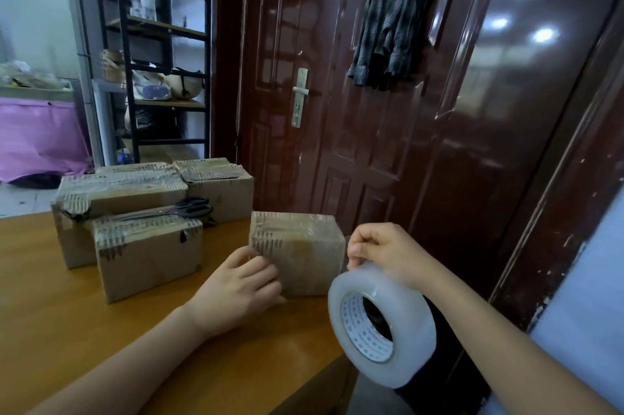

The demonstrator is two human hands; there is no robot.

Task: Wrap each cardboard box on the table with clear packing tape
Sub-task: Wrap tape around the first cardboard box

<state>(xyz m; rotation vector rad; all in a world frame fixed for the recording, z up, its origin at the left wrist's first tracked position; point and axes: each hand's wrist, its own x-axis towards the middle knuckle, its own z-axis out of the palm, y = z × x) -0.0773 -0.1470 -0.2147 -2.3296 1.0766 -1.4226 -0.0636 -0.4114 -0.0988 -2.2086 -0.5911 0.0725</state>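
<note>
A small cardboard box (pixel 300 245) stands near the right edge of the wooden table (pixel 67 313), its top and sides glossy with clear tape. My left hand (pixel 243 286) presses flat against the box's near left face. My right hand (pixel 388 252) grips the top of a large roll of clear packing tape (pixel 381 323), held just right of the box beyond the table edge. A strip of tape seems to run from the roll to the box's right side. Three more cardboard boxes stand to the left: a front one (pixel 148 255), a long one (pixel 118 191), a rear one (pixel 219 184).
Black scissors (pixel 182 208) lie on top of the front left box. A dark red door (pixel 371 110) with a metal handle stands close behind the table. A black shelf rack (pixel 162 43) and pink cloth (pixel 37 137) are at the far left.
</note>
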